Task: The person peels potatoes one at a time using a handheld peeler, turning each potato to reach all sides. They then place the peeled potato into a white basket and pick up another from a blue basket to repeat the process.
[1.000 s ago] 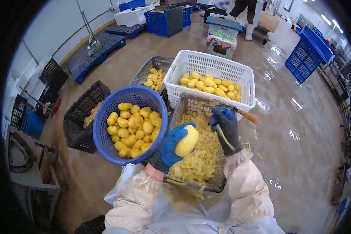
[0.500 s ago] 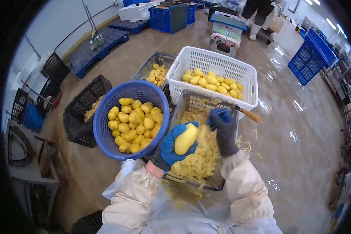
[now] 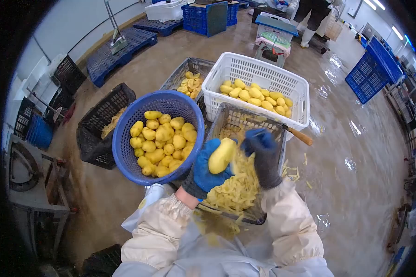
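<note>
A pale yellow peeled potato [image 3: 221,156] rests in my left hand [image 3: 203,171], whose blue-gloved fingers wrap round it from below and the side. My right hand [image 3: 265,159], in a dark blue glove, is curled closed just right of the potato and partly blurred. What it grips is hidden. Both hands are above a grey crate [image 3: 275,123] heaped with potato peelings [image 3: 238,191]. A tool with a wooden handle [image 3: 300,135] lies across that crate's right rim. To the left, a round blue basket [image 3: 120,154] holds several yellow potatoes [image 3: 157,154].
Behind the grey crate stands a white crate [image 3: 263,71] with peeled potatoes. A darker crate [image 3: 185,64] of potato pieces sits beside it. A black crate [image 3: 97,152] flanks the blue basket. Loose peelings lie on the wet floor [image 3: 337,198]. A person [image 3: 312,14] stands far back.
The potato has turned slightly more upright in my left hand. My right hand stays close beside it, having shifted slightly. The whole view has moved a little.
</note>
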`<state>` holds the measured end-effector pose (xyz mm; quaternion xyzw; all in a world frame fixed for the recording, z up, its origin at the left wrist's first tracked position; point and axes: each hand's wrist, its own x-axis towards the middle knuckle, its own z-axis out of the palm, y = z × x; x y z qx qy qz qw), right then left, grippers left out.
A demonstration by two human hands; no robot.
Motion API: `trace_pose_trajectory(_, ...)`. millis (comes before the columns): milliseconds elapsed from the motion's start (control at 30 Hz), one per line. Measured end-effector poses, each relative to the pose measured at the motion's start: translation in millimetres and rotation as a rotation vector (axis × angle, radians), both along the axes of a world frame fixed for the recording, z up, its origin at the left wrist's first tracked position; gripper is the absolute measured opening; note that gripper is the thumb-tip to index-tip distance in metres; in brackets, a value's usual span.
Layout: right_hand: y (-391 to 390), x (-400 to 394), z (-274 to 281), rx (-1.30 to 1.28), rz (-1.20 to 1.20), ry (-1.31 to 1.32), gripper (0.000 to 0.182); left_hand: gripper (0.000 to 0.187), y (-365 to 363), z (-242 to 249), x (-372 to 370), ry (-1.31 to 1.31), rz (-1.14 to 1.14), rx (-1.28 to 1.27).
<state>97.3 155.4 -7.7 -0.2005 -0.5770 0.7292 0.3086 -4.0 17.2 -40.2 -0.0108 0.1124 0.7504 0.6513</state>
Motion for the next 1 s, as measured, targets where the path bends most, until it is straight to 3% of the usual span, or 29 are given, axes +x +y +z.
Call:
trace_pose_trajectory(33, 17, -1, 1, 0.038, -0.158, 0.01, 0.014, 0.055, 0, -9, -2, -0.021, -0.079, 0.155)
trace_pose_trajectory(100, 20, 0, 8, 0.031, -0.136, 0.021, 0.015, 0.053, 0, 3, -2, 0.007, -0.06, 0.12)
trace_pose_trajectory(167, -15, 2, 4, 0.041, 0.079, 0.036, 0.015, 0.049, 0, 4, -5, 0.017, 0.132, 0.007)
trace_pose_trajectory(200, -31, 2, 2, 0.214, 0.234, 0.044, 0.014, 0.05, -4, 14, 6, 0.654, 0.349, -0.032)
trace_pose_trajectory(233, -39, 3, 5, 0.465, 0.206, 0.015, 0.013, 0.05, -7, 21, 10, 0.652, 0.346, -0.038)
trace_pose_trajectory(300, -7, -5, -6, -0.001, 0.076, -0.024, 0.011, 0.058, -9, 26, 14, 1.443, 0.499, -0.24)
trace_pose_trajectory(333, 8, -7, 3, 0.076, -0.169, -0.068, 0.011, 0.052, -8, 12, 15, 0.885, 0.42, -0.107)
trace_pose_trajectory(367, 23, -3, 7, 0.065, -0.199, -0.032, 0.01, 0.052, -7, 17, 12, 0.885, 0.421, -0.107)
trace_pose_trajectory(433, 20, -2, 5, -0.01, -0.079, 0.067, 0.011, 0.039, -1, 34, 2, -0.085, 0.071, 0.027)
trace_pose_trajectory(467, 7, 1, 12, -0.026, 0.036, 0.025, 0.013, 0.039, 0, 36, 4, -0.085, 0.072, 0.03)
trace_pose_trajectory(567, -19, 6, 6, -0.016, 0.257, -0.001, 0.017, 0.049, -3, 39, 15, 1.403, 0.479, -0.15)
trace_pose_trajectory(600, -21, 7, 9, -0.04, 0.271, -0.023, 0.017, 0.058, -8, 44, 11, 1.67, 0.458, -0.21)
trace_pose_trajectory(633, -23, 7, 14, -0.063, 0.285, -0.044, 0.017, 0.058, -8, 38, 5, 1.667, 0.462, -0.217)
trace_pose_trajectory(700, -30, 10, 15, -0.069, 0.287, -0.067, 0.018, 0.041, -1, 29, -5, -0.028, 0.097, -0.038)
trace_pose_trajectory(767, -38, 9, -5, 0.335, 0.302, -0.004, 0.016, 0.04, 0, -1, -7, 0.064, 0.14, -0.118)
trace_pose_trajectory(800, -38, 9, -1, 0.516, 0.262, -0.009, 0.012, 0.046, 4, -51, -13, 0.577, 0.284, -0.212)
trace_pose_trajectory(833, -32, 8, 2, 0.512, 0.257, -0.013, 0.012, 0.055, 6, -77, -15, 1.092, 0.421, -0.298)
trace_pose_trajectory(867, -20, 8, 5, 0.269, 0.17, -0.045, 0.011, 0.05, -3, 4, -3, 0.293, 0.039, -0.112)
trace_pose_trajectory(900, -7, 7, 8, 0.028, 0.085, -0.076, 0.011, 0.05, -4, 14, 2, 0.29, 0.039, -0.111)
trace_pose_trajectory(967, 22, 6, 9, 0.034, -0.134, -0.027, 0.009, 0.051, -6, 22, 10, 0.525, 0.133, -0.229)
trace_pose_trajectory(1000, 29, 6, 9, 0.05, -0.114, -0.033, 0.01, 0.043, -3, 28, 2, 0.098, -0.015, -0.031)
